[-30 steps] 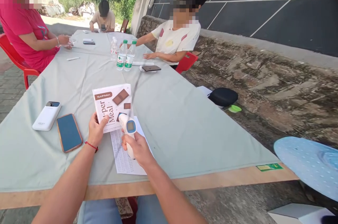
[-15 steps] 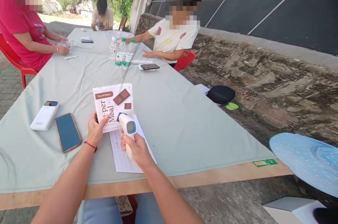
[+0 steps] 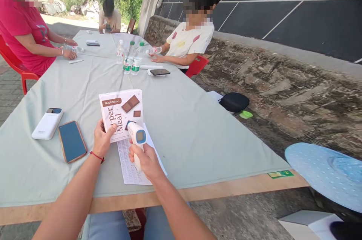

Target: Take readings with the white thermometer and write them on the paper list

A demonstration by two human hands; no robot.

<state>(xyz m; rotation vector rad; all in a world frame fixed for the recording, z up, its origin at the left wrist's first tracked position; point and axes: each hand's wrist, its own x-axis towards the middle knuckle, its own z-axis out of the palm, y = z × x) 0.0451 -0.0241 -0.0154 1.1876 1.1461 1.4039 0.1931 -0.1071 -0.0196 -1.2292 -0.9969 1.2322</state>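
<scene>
My left hand grips the lower left edge of a white box with brown chocolate pictures and "NutriMotion" lettering, its thumb across the front. The box is held upright, slightly tilted. Wrapped round the handle of a white and blue infrared thermometer is my right hand. Its screen faces me and its nose points at the box's lower right part, close to it; whether they touch I cannot tell. A printed sheet of paper lies on the table below both hands.
On the cloth-covered table, a phone and a white power bank lie at left. Several water bottles and another phone stand or lie farther off. People sit around the table. A light-blue hat is at right.
The person at the right has drawn a bottle back toward themselves and sits more upright. My hands, the box and the thermometer stay almost still.
</scene>
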